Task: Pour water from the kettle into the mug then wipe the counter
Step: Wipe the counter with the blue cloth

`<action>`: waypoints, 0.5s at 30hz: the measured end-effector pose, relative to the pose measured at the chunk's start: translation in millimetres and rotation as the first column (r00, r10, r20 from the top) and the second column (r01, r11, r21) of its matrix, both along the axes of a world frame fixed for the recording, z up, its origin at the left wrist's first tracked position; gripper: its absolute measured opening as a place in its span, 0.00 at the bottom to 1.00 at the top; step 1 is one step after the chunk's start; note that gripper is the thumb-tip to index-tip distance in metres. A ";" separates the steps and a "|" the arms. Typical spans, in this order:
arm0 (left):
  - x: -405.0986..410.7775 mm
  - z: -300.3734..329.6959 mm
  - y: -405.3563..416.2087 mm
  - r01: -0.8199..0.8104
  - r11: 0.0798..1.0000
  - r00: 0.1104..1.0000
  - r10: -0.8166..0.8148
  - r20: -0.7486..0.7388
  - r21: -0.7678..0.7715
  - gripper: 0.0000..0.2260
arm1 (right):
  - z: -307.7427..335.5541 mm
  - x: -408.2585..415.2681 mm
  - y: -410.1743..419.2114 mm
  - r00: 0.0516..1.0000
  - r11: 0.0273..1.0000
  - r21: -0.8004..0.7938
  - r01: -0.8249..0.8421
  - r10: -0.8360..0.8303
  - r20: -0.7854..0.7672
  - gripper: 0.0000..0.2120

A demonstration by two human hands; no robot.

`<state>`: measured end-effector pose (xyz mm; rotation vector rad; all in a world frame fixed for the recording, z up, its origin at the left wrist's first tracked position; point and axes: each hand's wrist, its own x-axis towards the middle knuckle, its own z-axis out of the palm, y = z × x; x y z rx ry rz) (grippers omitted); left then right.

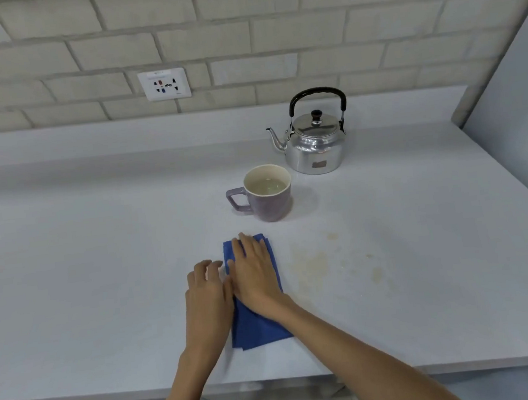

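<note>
Blue cloth (259, 325) lies folded on the grey counter (69, 285), close to the front edge. The right hand (253, 274) rests flat on top of the cloth with its fingers spread out. The left hand (208, 292) sits just beside it, touching the cloth's left edge, with fingers a little curled. Neither hand grips anything tight.

The mug (263, 193) stands behind the cloth and has water in it. The kettle (313, 139) stands upright behind the mug, a bit to the right, with its lid on. So the pouring part looks done. The wiping part is what is left.

Some pale yellow marks (311, 263) show on the counter just to the right of the cloth. They probably need wiping.

Lots of bare counter lies to the left and to the right, so the cloth has room to slide both ways. Going forward is tighter, because the mug is near the cloth's far end and could get bumped and spill. The front edge is close behind the cloth too. A wall panel (523, 107) closes the far right side.
</note>
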<state>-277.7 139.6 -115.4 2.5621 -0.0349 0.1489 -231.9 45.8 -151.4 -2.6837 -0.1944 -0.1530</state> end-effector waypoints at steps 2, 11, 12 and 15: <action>8.4 -5.9 0.6 0.037 0.999 0.999 -0.037 0.015 -0.002 0.15 | -7.6 -5.8 -0.1 0.999 0.999 -0.046 -0.022 0.021 -0.024 0.24; 33.0 -32.4 -0.2 0.136 0.991 0.990 -0.136 0.026 -0.009 0.17 | -13.7 -41.2 -27.0 0.992 0.991 -0.081 -0.108 0.113 0.060 0.24; 33.7 -35.1 -1.1 0.142 0.990 0.989 -0.142 0.027 0.012 0.17 | -14.3 -46.5 -34.2 0.992 0.991 -0.080 -0.104 0.109 0.065 0.24; 33.0 -42.7 -2.5 0.142 0.986 0.988 -0.147 0.046 0.087 0.18 | -16.2 -55.0 -59.2 0.996 0.993 -0.096 -0.067 0.072 0.048 0.25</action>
